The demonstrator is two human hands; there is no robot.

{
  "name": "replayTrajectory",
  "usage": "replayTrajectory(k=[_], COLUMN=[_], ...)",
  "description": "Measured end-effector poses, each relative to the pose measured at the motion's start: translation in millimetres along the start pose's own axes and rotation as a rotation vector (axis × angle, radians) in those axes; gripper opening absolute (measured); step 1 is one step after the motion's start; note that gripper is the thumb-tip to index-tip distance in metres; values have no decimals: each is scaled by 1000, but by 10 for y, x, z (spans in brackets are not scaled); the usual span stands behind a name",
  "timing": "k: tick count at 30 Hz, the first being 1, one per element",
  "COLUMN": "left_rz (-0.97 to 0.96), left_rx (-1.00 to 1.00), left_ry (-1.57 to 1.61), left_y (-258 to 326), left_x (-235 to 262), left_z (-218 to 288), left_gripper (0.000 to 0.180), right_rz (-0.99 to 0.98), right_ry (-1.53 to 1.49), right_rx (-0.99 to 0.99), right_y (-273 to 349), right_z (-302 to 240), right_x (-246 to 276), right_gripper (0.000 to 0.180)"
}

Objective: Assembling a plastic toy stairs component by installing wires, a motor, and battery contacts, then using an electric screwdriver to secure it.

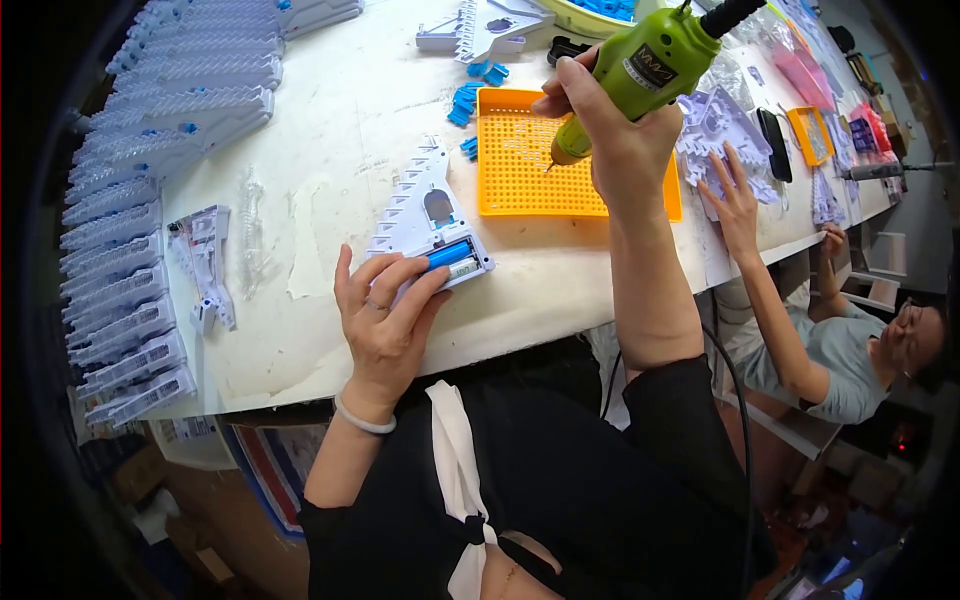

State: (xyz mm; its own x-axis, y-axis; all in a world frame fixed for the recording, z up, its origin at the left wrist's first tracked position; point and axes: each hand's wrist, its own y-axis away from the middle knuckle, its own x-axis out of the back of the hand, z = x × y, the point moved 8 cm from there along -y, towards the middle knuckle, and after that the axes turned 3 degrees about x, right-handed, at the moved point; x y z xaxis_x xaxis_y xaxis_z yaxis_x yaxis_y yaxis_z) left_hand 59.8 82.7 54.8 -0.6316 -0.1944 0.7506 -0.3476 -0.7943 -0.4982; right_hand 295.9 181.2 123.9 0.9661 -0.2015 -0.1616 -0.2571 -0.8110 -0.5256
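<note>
My left hand (385,315) rests on the near end of a white plastic toy part (425,215) lying on the white table (330,150), fingers pressing by a blue piece (450,253) at its end. My right hand (615,135) is raised over an orange perforated tray (520,165) and grips a green electric screwdriver (645,65), its tip pointing down at the tray. A black cord runs from the tool's rear.
Rows of finished white parts (150,150) line the left edge. A loose white part (205,265) lies near them. Small blue pieces (465,100) sit by the tray. A co-worker sits at right, one hand (735,200) on white parts, beside a smaller orange tray (808,135).
</note>
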Motion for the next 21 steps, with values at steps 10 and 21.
replayTrajectory(k=[10, 21], left_rz=[-7, -97], left_rx=[6, 16], left_ry=[-4, 25], left_y=[-2, -122], left_x=[-5, 105], left_z=[-12, 105], left_gripper=[35, 35], right_rz=[-7, -84], right_ry=[27, 61], right_rx=[8, -9], right_y=[4, 25], right_z=[-19, -49], right_x=[-45, -125], right_gripper=[10, 10])
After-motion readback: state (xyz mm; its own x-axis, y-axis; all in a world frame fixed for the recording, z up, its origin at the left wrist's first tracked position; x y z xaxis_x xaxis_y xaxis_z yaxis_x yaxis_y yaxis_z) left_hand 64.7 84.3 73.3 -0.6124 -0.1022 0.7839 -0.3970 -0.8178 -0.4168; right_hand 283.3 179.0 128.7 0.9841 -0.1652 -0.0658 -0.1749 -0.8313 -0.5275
